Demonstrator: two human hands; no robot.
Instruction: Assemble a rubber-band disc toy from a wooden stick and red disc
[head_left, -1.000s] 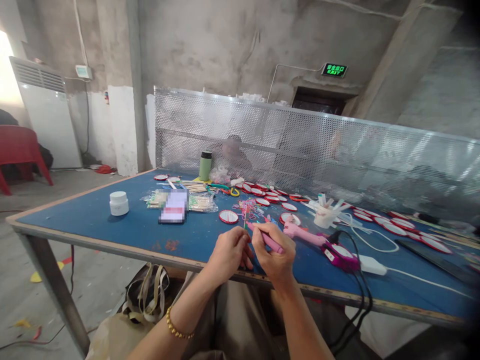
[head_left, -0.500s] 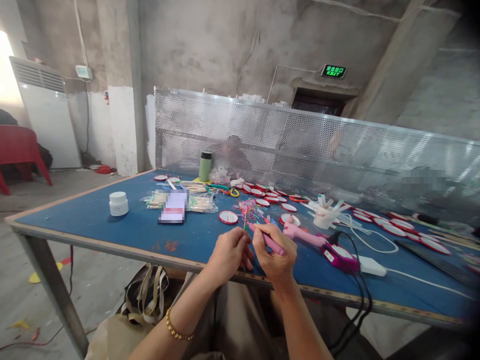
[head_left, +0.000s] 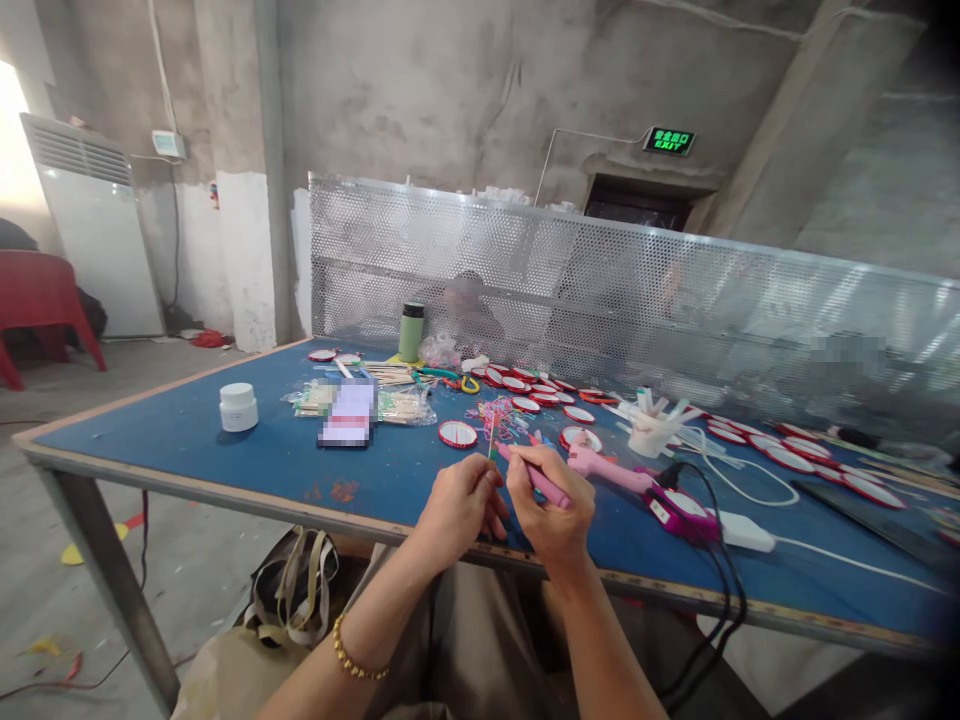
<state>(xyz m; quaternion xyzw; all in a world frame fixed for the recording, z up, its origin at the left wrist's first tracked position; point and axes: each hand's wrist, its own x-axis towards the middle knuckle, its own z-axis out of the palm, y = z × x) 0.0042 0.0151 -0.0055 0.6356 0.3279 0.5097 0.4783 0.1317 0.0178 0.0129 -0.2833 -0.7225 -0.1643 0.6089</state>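
Note:
Near the table's front edge, my left hand (head_left: 459,505) is closed in a pinch around a thin stick (head_left: 493,437) that points upward, with orange and green on it. My right hand (head_left: 551,515) grips a thick pink pen (head_left: 549,488) like a marker, its tip close to the stick; whether they touch is too small to tell. Just beyond my hands lie a round red-rimmed disc (head_left: 457,434) with a white face and a tangle of thin colourful strands (head_left: 501,415).
A phone (head_left: 346,412) rests on bagged wooden sticks (head_left: 405,405). Left of it stands a white jar (head_left: 238,408); behind, a green bottle (head_left: 411,333). To the right are a pink handled device (head_left: 611,470), a white power strip (head_left: 742,531) with cables, and a white cup (head_left: 649,437).

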